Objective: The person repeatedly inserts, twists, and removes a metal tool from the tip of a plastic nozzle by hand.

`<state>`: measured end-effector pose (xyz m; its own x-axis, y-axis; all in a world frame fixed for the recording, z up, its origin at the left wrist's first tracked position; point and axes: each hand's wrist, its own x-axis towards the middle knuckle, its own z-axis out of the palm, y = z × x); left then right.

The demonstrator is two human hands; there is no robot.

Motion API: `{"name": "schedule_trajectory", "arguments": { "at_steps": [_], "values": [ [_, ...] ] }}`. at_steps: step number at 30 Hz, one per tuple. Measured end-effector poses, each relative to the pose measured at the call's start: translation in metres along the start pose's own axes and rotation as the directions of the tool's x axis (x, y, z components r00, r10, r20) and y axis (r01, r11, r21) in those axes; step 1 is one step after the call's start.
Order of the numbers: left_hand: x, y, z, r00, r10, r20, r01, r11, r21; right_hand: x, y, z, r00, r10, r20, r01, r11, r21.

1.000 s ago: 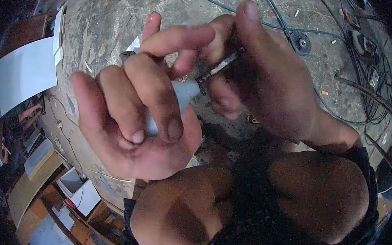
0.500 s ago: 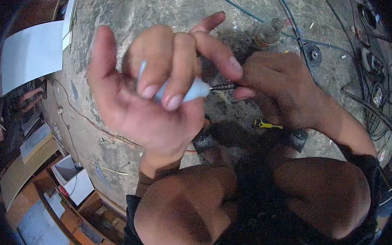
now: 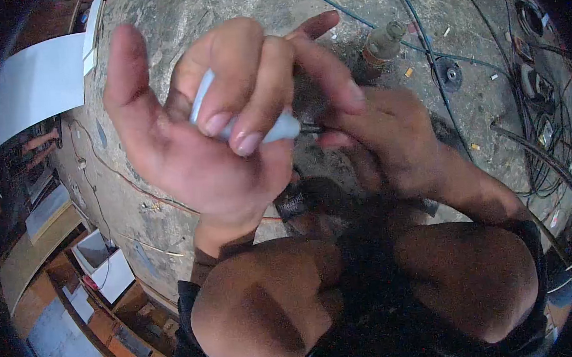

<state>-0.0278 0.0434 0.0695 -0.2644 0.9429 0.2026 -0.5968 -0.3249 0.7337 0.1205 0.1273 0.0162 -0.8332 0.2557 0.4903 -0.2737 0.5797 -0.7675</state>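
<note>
My left hand (image 3: 204, 131) is palm up in the middle of the view, its middle fingers curled round a pale bluish-white plastic piece (image 3: 282, 129). A thin strip of that piece sticks up beside the fingers, and its rounded end points right. Most of it is hidden in the palm, so its kind is unclear. From the rounded end a short dark shaft (image 3: 310, 128) runs to my right hand (image 3: 388, 139). There the thumb and forefinger pinch the shaft's other end, with the fingertips nearly touching my left hand.
A glass bottle (image 3: 386, 41) stands on the stained concrete floor beyond my right hand, near a round disc (image 3: 450, 75). Blue hoses and coiled black cables (image 3: 550, 156) lie to the right. At left are a white panel (image 3: 41, 89) and wooden drawer parts (image 3: 105, 320).
Both hands have shifted slightly left in view. Less of the dark shaft shows between them. A yellow tool on the floor, seen earlier below my right hand, is now out of sight.
</note>
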Motion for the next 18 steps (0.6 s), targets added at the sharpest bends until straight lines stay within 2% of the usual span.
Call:
{"name": "schedule_trajectory", "arguments": {
  "at_steps": [1, 4, 7, 10, 13, 16, 18],
  "values": [
    [0.001, 0.000, -0.001, 1.000, -0.008, 0.003, 0.008, 1.000, -0.006, -0.001, 0.001, 0.000, 1.000, 0.017, -0.021, -0.016, 1.000, 0.010],
    [-0.001, -0.005, 0.005, 0.999, -0.031, -0.035, 0.032, 0.999, 0.021, -0.001, 0.001, -0.001, 0.999, 0.002, 0.053, -0.002, 1.000, -0.007],
    [0.002, -0.001, 0.012, 0.999, -0.011, -0.040, 0.013, 0.998, 0.067, 0.004, 0.003, -0.005, 0.998, -0.067, 0.009, 0.067, 0.997, 0.035],
    [0.001, 0.004, 0.014, 0.996, -0.009, -0.088, 0.018, 0.995, 0.101, -0.005, 0.005, -0.004, 0.995, 0.075, 0.062, -0.077, 0.997, 0.028],
    [0.003, 0.001, 0.011, 0.999, -0.003, -0.034, 0.007, 0.994, 0.109, -0.002, 0.001, 0.006, 0.998, -0.023, -0.055, 0.024, 1.000, 0.019],
    [0.010, 0.016, 0.013, 0.996, -0.077, -0.047, 0.083, 0.987, 0.140, -0.002, 0.010, 0.008, 0.992, -0.020, -0.125, 0.026, 0.998, 0.049],
    [0.011, 0.017, 0.015, 0.992, -0.118, -0.047, 0.124, 0.980, 0.158, 0.001, 0.000, 0.004, 0.998, 0.013, -0.068, -0.012, 1.000, 0.014]
  ]
}}
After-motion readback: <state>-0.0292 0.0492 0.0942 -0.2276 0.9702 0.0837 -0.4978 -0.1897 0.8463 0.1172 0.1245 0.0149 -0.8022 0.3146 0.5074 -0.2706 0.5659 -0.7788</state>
